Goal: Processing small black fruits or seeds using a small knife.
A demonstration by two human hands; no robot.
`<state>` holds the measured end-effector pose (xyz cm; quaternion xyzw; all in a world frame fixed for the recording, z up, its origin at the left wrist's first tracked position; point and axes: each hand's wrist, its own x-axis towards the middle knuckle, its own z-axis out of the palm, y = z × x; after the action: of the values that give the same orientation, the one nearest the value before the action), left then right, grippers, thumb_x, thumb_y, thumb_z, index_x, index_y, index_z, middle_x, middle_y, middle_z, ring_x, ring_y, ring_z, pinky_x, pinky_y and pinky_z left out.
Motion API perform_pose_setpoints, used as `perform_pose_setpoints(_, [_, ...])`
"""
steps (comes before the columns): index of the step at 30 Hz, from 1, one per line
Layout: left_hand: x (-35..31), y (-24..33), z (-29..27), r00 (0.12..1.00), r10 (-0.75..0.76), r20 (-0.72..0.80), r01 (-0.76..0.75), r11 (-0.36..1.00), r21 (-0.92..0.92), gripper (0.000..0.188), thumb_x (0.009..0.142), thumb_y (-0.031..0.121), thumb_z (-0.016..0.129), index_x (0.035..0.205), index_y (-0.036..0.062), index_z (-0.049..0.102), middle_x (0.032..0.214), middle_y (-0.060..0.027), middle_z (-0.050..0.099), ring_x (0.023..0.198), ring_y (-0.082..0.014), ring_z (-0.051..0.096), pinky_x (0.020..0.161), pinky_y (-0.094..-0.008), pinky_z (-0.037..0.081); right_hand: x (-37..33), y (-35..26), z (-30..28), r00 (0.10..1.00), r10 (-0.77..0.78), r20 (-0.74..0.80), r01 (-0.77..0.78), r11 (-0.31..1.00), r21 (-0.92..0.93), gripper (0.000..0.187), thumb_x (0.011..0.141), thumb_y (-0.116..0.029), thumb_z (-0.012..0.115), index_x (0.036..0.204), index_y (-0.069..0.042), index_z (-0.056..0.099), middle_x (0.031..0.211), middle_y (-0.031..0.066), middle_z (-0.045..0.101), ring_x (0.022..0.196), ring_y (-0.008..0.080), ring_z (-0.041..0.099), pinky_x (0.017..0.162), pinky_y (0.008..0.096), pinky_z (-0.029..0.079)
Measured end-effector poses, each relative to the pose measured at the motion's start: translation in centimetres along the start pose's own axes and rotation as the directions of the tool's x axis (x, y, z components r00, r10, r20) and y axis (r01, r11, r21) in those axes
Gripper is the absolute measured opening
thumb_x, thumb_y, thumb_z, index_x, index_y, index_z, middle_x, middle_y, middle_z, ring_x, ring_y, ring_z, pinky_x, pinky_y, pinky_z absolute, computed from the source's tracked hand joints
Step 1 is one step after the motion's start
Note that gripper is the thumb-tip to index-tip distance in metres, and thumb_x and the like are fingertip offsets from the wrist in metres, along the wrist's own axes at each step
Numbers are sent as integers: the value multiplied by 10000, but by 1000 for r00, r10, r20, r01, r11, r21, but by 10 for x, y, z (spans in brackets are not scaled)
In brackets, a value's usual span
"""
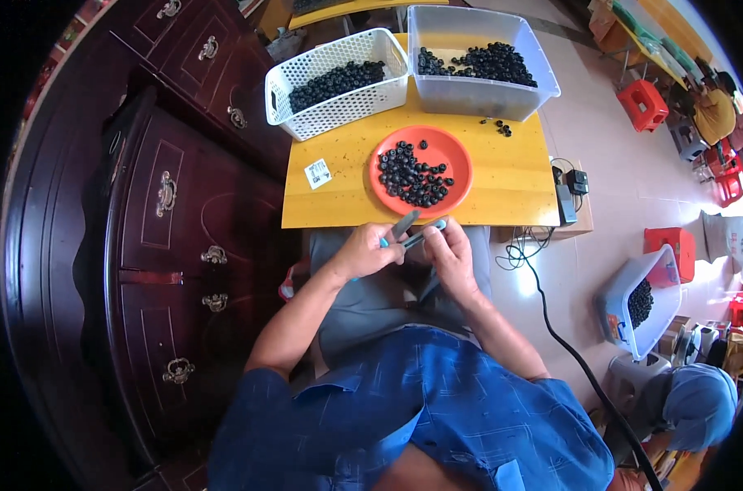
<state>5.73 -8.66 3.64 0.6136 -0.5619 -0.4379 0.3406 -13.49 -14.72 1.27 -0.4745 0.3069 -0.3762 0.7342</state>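
In front of the table's near edge, my left hand point(367, 250) is closed around a grey-bladed tool point(405, 222) with teal parts. The broad blade points up toward the plate. A thin teal-and-grey strip point(422, 235) runs from that hand to my right hand point(451, 254), whose fingers pinch its far end. Whether strip and blade are one tool, such as scissors, I cannot tell. Just beyond my hands sits a round orange-red plate point(456, 155). Many small, dark, round pieces point(412, 173) lie in it, mostly on its left and near side.
Behind the plate on the yellow table point(510, 168) stand a white perforated basket point(338, 119) and a clear plastic bin point(486, 98), both with dark pieces. Loose pieces point(502, 128) and a white paper square point(317, 173) lie nearby. Dark cabinets point(167, 221) border the left; cables point(543, 295) run right.
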Motion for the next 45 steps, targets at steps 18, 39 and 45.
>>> perform_pose_setpoints(18, [89,-48,-135,902,-160,-402,371,762,530,296,884,321,698,960,37,736,929,-236,734,906,-397,718,817,-500,546,-42,52,-29,810,514,284,-586,733,346,222,1013,-226,491,1140,-89,611,865,-10,539,637,97,447,530,251,355])
perform_pose_setpoints(39, [-66,-17,54,985,138,-107,-118,977,176,384,821,189,817,1111,-36,705,779,-143,727,698,-296,721,668,-378,558,-58,66,-10,798,570,198,-603,756,254,291,1055,-368,588,876,-139,604,662,-68,452,516,49,356,447,225,278])
perform_pose_setpoints(45, [-81,-17,60,954,216,-206,-187,970,152,251,824,114,810,1030,5,716,793,-125,711,684,-246,700,626,-349,531,-72,48,-2,828,497,261,-542,828,141,347,1056,-428,570,889,-127,616,639,-58,436,504,45,345,439,225,267])
